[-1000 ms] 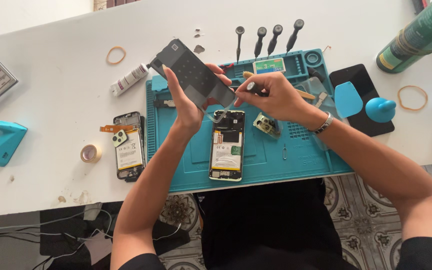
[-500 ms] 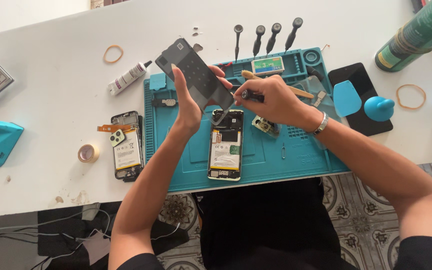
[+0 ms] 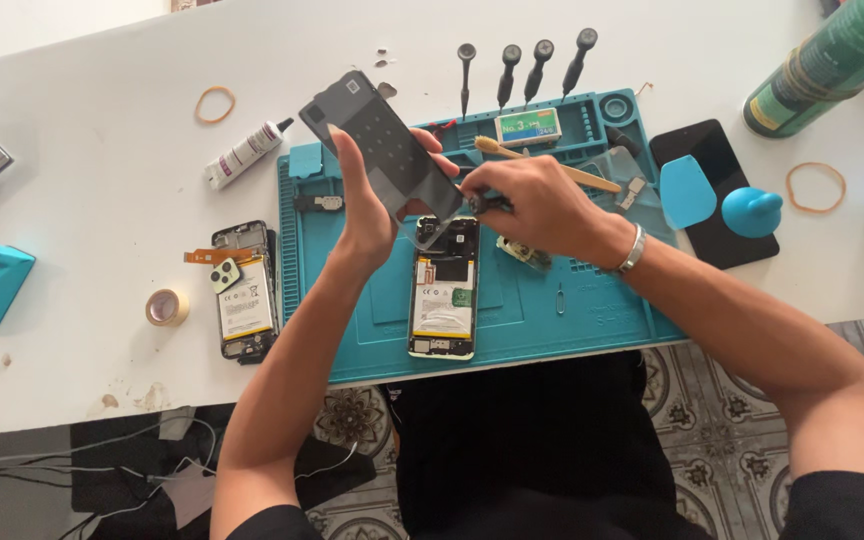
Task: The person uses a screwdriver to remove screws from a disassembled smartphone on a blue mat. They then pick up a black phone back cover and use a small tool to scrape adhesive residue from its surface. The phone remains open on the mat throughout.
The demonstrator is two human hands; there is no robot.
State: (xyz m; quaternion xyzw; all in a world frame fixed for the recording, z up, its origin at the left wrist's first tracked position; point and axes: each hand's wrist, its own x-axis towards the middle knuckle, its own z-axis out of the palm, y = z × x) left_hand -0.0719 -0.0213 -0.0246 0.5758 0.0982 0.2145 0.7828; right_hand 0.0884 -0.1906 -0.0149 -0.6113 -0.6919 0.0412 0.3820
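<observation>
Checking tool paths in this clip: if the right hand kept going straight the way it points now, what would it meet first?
The right hand points left, its dark tool tip at the tilted dark panel held up by the left hand. It would likely meet that panel's lower edge first, though depth is hard to judge from above.

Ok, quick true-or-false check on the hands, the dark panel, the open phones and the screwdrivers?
1. The left hand holds the dark panel tilted above the mat. True.
2. The right hand is empty. False: it grips a dark slim tool at the panel's lower edge.
3. An opened phone lies on the mat. True.
4. The second opened phone also lies on the mat. False: it lies on the white table, left of the mat.
5. Four screwdrivers stand along the mat's far edge. True.
</observation>
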